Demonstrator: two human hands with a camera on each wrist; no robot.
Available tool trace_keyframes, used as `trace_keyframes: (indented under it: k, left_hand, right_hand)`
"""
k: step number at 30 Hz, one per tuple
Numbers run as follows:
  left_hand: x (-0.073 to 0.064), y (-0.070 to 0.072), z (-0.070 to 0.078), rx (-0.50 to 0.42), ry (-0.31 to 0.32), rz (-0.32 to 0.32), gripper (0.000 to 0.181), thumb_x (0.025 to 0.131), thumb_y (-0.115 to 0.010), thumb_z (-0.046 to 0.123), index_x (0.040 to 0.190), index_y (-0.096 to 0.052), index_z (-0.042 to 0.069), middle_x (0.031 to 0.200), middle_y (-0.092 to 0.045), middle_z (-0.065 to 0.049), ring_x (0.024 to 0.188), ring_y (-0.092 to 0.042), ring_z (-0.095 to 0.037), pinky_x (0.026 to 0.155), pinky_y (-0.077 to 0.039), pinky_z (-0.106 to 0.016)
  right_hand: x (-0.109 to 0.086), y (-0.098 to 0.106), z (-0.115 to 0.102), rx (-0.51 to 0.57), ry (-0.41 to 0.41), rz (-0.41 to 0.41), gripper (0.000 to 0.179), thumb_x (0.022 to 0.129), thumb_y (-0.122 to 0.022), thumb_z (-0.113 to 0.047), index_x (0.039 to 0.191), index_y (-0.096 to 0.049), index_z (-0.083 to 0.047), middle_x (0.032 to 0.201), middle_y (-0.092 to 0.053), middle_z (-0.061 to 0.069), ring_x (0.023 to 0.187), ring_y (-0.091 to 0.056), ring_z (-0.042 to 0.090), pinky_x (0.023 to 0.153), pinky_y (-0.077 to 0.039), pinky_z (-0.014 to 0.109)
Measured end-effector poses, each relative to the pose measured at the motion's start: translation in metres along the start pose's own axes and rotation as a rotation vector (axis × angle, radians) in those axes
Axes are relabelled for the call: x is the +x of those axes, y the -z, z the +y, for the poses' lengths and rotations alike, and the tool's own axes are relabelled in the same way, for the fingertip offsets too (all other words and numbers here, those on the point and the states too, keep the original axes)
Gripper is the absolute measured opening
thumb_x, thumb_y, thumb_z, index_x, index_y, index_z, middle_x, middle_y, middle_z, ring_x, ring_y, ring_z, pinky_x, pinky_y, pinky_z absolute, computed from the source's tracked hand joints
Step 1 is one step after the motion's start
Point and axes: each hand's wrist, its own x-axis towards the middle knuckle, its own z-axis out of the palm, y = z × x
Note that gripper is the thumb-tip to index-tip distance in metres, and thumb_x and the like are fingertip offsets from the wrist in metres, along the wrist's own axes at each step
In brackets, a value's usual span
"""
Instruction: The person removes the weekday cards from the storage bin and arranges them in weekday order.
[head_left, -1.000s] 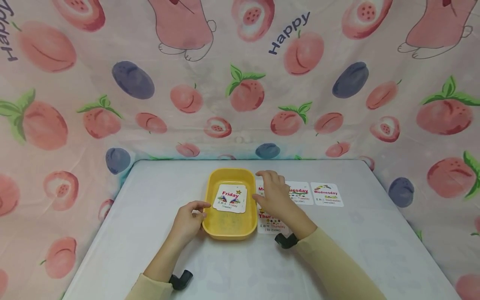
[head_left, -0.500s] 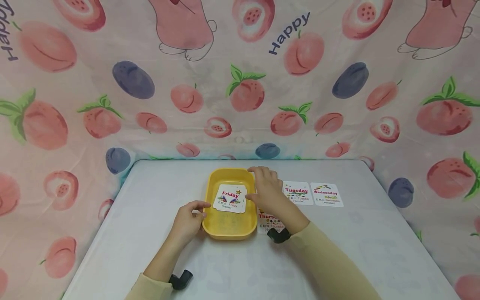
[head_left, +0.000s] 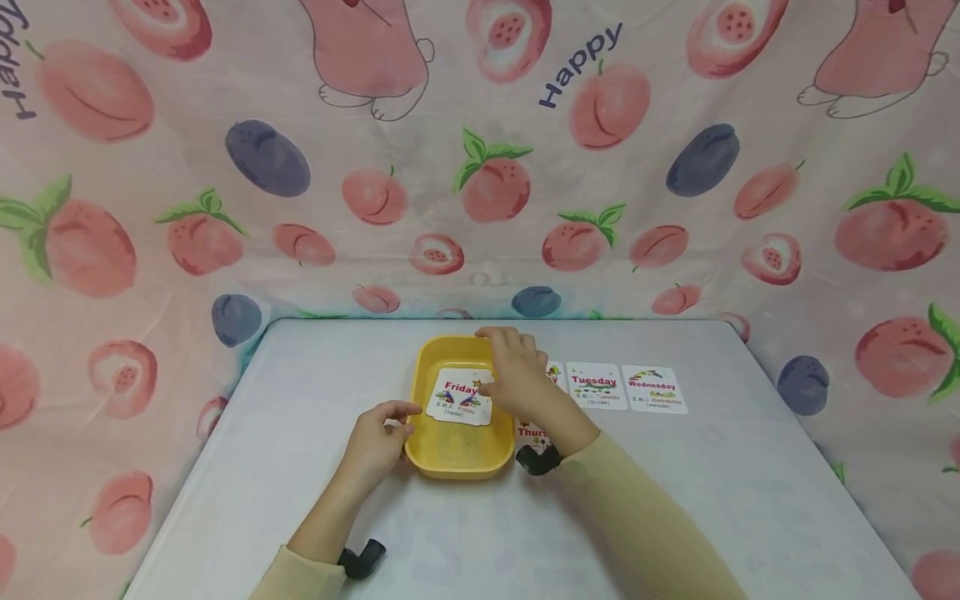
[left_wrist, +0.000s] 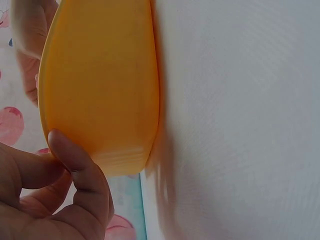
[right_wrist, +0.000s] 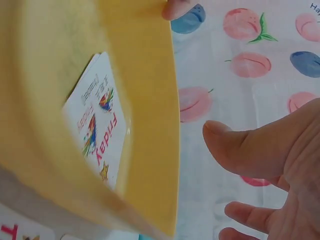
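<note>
A yellow plastic tray (head_left: 457,458) stands on the white table, with a small stack of cards inside. The top one, the Friday card (head_left: 456,398), faces up. My left hand (head_left: 377,446) pinches the tray's left rim; in the left wrist view the thumb (left_wrist: 75,157) lies against the outer wall. Over the tray's right side hovers my right hand (head_left: 517,379), thumb and fingers spread apart, nothing between them. Seen from the right wrist, the right thumb (right_wrist: 245,150) is above the rim, and the Friday card (right_wrist: 102,115) lies below inside the tray.
Right of the tray, the Tuesday card (head_left: 596,386) and Wednesday card (head_left: 654,390) lie in a row with another card (head_left: 556,373) mostly hidden by the right hand. The Thursday card (head_left: 531,433), partly covered, lies in front. A fruit-print cloth (head_left: 480,242) hangs behind the table.
My right hand has moved left from above the Monday card to over the tray's right rim and the edge of the Friday card. The left hand and tray have stayed still.
</note>
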Motion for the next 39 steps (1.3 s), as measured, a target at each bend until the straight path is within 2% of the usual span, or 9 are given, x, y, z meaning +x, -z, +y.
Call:
trace_keyframes:
  k: [9, 21, 34, 39]
  left_hand:
    - [0.001, 0.000, -0.001, -0.008, 0.008, -0.003, 0.028, 0.104, -0.061, 0.000, 0.127, -0.074, 0.009, 0.117, -0.054, -0.012, 0.069, -0.058, -0.019, 0.062, -0.056, -0.032]
    - [0.001, 0.002, -0.002, -0.028, -0.003, -0.019, 0.029, 0.103, -0.062, -0.001, 0.128, -0.074, 0.007, 0.116, -0.054, -0.012, 0.067, -0.058, -0.019, 0.060, -0.056, -0.032]
    - [0.001, 0.002, -0.001, -0.018, -0.004, -0.020, 0.029, 0.103, -0.062, -0.001, 0.128, -0.074, 0.008, 0.115, -0.055, -0.012, 0.066, -0.059, -0.020, 0.060, -0.056, -0.032]
    - [0.002, 0.002, -0.002, -0.021, -0.003, -0.020, 0.029, 0.104, -0.061, -0.001, 0.128, -0.074, 0.009, 0.116, -0.055, -0.012, 0.066, -0.059, -0.019, 0.059, -0.056, -0.032]
  right_hand:
    - [0.014, -0.009, -0.014, -0.048, 0.001, -0.043, 0.093, 0.089, -0.090, -0.030, 0.162, -0.033, -0.028, 0.166, -0.039, 0.010, 0.145, -0.037, 0.038, 0.115, -0.035, 0.060]
    - [0.027, -0.027, -0.022, -0.061, 0.016, -0.080, 0.095, 0.086, -0.092, -0.034, 0.160, -0.034, -0.029, 0.162, -0.041, 0.012, 0.142, -0.038, 0.038, 0.116, -0.035, 0.062]
    - [0.032, -0.038, -0.026, -0.110, 0.004, -0.164, 0.096, 0.088, -0.090, -0.039, 0.163, -0.032, -0.029, 0.165, -0.041, 0.012, 0.155, -0.030, 0.044, 0.125, -0.027, 0.068]
    - [0.035, -0.042, -0.026, -0.167, 0.004, -0.190, 0.098, 0.087, -0.091, -0.039, 0.164, -0.031, -0.030, 0.164, -0.042, 0.012, 0.153, -0.032, 0.043, 0.122, -0.033, 0.064]
